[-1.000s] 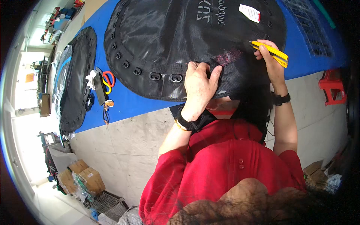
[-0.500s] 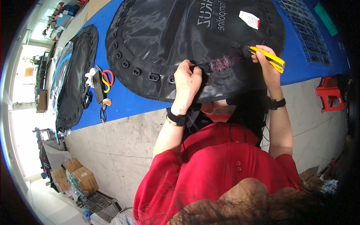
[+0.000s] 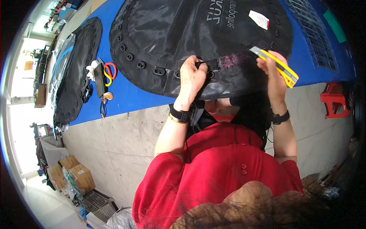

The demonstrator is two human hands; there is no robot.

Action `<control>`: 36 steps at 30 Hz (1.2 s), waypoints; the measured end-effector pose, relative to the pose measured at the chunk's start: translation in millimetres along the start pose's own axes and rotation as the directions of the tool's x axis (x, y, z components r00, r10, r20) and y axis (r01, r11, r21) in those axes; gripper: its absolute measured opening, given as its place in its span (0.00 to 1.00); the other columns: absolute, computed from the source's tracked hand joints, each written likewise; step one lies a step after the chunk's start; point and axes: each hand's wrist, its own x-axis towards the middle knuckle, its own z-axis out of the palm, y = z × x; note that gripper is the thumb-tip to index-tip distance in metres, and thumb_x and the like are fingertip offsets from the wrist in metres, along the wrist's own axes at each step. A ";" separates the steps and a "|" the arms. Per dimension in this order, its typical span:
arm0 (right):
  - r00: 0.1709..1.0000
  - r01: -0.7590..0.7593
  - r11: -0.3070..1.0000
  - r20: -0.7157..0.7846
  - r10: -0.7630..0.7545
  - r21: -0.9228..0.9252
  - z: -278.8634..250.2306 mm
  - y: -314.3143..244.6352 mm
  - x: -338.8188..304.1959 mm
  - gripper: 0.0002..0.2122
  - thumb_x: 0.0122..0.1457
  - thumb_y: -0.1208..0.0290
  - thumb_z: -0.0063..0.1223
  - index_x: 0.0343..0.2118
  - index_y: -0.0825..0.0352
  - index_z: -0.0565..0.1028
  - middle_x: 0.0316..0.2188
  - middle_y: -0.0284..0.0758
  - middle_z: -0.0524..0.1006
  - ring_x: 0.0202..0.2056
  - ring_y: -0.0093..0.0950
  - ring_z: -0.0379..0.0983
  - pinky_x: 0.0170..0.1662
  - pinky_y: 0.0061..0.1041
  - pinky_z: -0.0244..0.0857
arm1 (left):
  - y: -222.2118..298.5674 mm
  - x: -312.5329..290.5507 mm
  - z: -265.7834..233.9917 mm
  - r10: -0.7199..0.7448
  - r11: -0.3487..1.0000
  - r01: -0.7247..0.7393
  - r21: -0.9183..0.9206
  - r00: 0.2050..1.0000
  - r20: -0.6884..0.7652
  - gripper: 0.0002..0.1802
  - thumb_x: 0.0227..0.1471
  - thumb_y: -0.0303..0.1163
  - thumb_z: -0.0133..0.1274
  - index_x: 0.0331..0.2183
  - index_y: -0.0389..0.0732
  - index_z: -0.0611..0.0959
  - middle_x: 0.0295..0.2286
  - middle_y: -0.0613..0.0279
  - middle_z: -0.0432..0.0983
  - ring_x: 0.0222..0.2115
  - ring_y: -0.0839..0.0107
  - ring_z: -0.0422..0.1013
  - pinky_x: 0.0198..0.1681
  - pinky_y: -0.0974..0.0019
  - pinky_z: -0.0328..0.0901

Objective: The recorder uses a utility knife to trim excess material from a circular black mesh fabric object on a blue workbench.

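Note:
A round black trampoline mat [image 3: 160,42] with plastic loops along its edge lies on the blue table. My left hand [image 3: 193,75] is closed on the mat's black edge strap, at the side nearest me. Just right of that hand, a reddish, frayed-looking patch [image 3: 230,61] shows on the strap. My right hand [image 3: 273,70] holds a yellow utility knife [image 3: 282,70] above the mat's right side. The knife's tip points to the upper left, apart from the strap. A white label [image 3: 259,20] lies on the mat farther back.
On the blue table [image 3: 120,103], red-and-yellow scissors [image 3: 109,74] and a dark phone-like object [image 3: 100,81] sit left of the mat. Another black mat [image 3: 78,72], partly under clear plastic, lies farther left. A red stool [image 3: 333,101] stands at right; cardboard boxes [image 3: 81,177] are on the floor at left.
My right hand has tilted the knife, so its blade end has lifted and its rear end has dropped. My left hand keeps its hold on the strap. The view has shifted slightly.

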 end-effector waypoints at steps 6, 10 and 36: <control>0.978 -0.024 0.999 0.208 0.030 -0.030 45.7 11.2 -20.4 0.13 0.67 0.72 0.54 0.51 0.70 0.70 0.43 0.41 0.79 0.41 0.26 0.81 0.46 0.24 0.77 | 4.7 -3.3 1.6 -0.041 0.991 0.043 -0.130 0.999 0.019 0.08 0.52 0.28 0.57 0.31 0.33 0.79 0.21 0.60 0.78 0.20 0.77 0.72 0.25 0.70 0.67; 0.968 0.017 1.000 0.250 -0.013 -0.015 61.5 22.0 -24.5 0.13 0.67 0.72 0.55 0.51 0.70 0.70 0.43 0.38 0.77 0.42 0.26 0.81 0.45 0.24 0.77 | -6.7 -1.1 4.7 0.010 0.997 -0.010 -0.071 1.000 -0.004 0.07 0.53 0.28 0.57 0.31 0.34 0.79 0.21 0.61 0.78 0.20 0.77 0.72 0.25 0.71 0.67; 0.963 0.116 0.974 0.261 -0.063 -0.195 68.9 26.8 -27.0 0.08 0.65 0.78 0.53 0.46 0.69 0.71 0.40 0.38 0.78 0.42 0.26 0.81 0.43 0.23 0.76 | -5.0 -3.7 3.7 0.018 0.995 -0.018 -0.103 1.000 0.000 0.09 0.54 0.30 0.57 0.33 0.33 0.79 0.22 0.59 0.79 0.19 0.76 0.73 0.25 0.70 0.67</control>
